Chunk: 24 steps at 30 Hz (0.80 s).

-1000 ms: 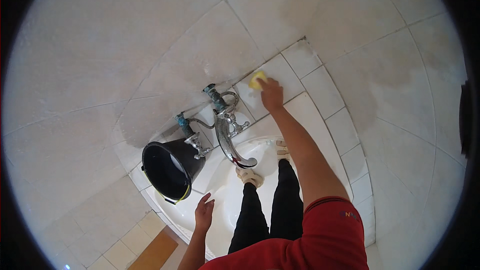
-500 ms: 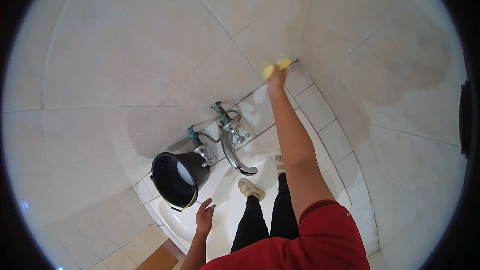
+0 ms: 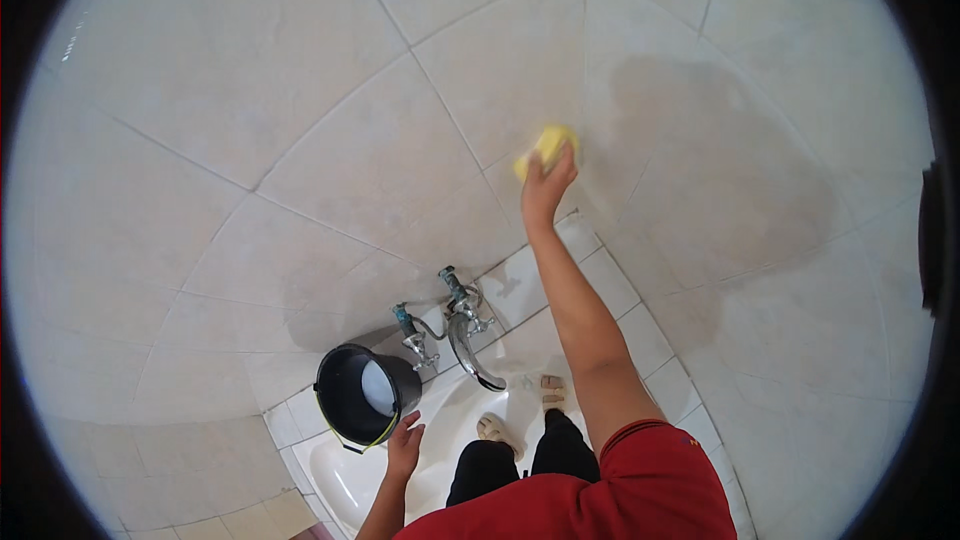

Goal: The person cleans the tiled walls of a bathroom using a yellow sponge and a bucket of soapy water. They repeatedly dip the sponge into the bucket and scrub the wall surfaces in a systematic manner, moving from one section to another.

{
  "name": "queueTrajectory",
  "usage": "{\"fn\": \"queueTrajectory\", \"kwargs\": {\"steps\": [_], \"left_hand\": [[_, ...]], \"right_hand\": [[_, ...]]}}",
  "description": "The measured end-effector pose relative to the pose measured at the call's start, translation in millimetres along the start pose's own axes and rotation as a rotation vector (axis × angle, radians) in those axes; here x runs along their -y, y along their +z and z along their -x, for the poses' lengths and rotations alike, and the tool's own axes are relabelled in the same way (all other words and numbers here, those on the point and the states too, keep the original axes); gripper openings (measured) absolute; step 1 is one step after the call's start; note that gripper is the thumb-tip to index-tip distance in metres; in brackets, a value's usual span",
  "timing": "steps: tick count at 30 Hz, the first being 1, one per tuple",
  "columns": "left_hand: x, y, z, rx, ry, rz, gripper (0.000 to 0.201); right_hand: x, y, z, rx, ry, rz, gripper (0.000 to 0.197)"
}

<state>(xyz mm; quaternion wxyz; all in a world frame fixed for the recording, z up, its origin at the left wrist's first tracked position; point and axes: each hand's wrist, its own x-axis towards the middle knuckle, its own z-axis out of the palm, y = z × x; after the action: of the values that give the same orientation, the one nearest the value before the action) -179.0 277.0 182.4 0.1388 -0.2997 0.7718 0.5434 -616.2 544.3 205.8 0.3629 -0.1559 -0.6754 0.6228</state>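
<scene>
1. One black bucket (image 3: 345, 395), left; a knock could tip it.
2. Left hand (image 3: 403, 447), empty, fingers loose, beside its rim; contact unclear.
3. Yellow sponge (image 3: 553, 139), far, at the tiled wall (image 3: 340, 170), grasped in the right hand (image 3: 549, 184); a slack grip could drop it.

Around me is a bathroom: a glossy white tub (image 3: 335, 475) is built in, a tiled ledge (image 3: 645, 336) borders it, a chrome faucet (image 3: 463, 347) with 2 handles (image 3: 425, 352) curves over it, and pale tiled walls (image 3: 350, 130) rise beside it.
</scene>
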Motion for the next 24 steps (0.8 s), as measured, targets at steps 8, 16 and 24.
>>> {"fn": "queueTrajectory", "kwargs": {"steps": [8, 16, 24], "left_hand": [[-30.3, 8.2, -21.9, 0.108, 0.139, -0.02, 0.036], [-85.6, 4.5, -51.0, 0.237, 0.364, 0.101, 0.038], [-268.2, 19.8, -63.8, 0.385, 0.561, 0.526, 0.06]], "right_hand": [[146.6, 3.9, 52.1, 0.55, -0.687, -0.009, 0.059], [174.9, -9.1, -50.6, 0.135, -0.347, 0.062, 0.058], [279.9, -41.2, 57.7, 0.942, 0.095, -0.533, 0.043]]}}
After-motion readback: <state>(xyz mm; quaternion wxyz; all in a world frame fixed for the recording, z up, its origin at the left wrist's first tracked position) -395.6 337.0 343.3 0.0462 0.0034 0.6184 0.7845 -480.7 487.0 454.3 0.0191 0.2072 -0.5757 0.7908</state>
